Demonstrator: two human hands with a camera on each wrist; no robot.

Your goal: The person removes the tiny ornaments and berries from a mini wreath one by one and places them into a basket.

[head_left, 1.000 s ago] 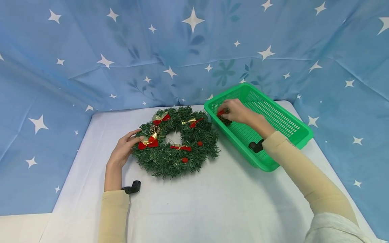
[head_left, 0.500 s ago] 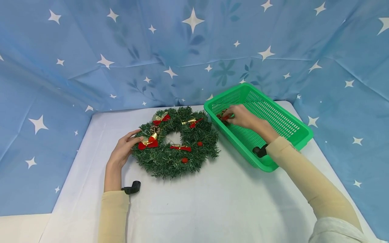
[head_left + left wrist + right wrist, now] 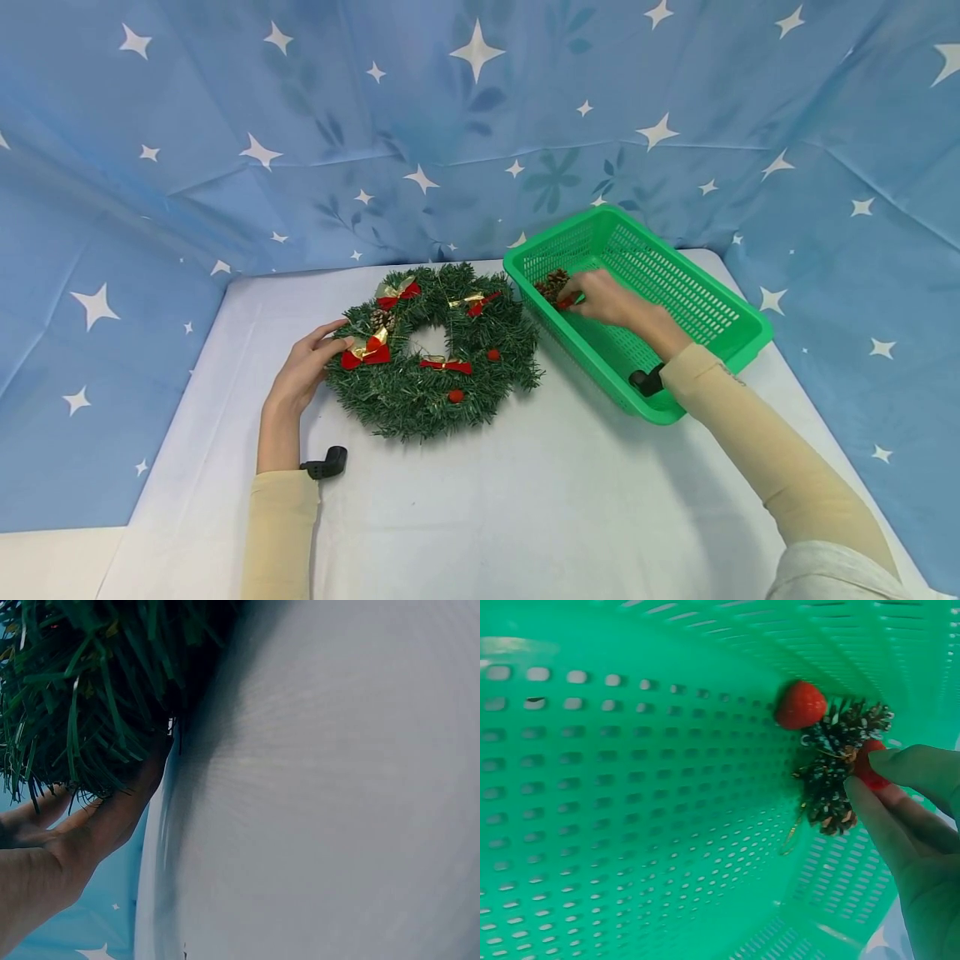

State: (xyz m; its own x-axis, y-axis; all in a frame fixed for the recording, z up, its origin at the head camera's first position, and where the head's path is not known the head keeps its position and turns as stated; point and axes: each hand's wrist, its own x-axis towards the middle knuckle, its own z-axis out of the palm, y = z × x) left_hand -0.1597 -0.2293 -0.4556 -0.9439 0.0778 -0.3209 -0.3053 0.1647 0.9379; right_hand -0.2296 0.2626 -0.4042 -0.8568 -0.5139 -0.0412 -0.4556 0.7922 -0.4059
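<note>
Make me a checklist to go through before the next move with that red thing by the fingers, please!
1. Left hand holding the wreath: ok, at its left edge.
2. Right hand pinching the red ornament: ok, thumb and finger are on it.
3. Red ornament out of the basket: not ok, it's inside.
4. Red ornament not snagged on the pine cones: cannot tell, they're crowded together.
5. Basket sitting upright: ok, opening faces up.
</note>
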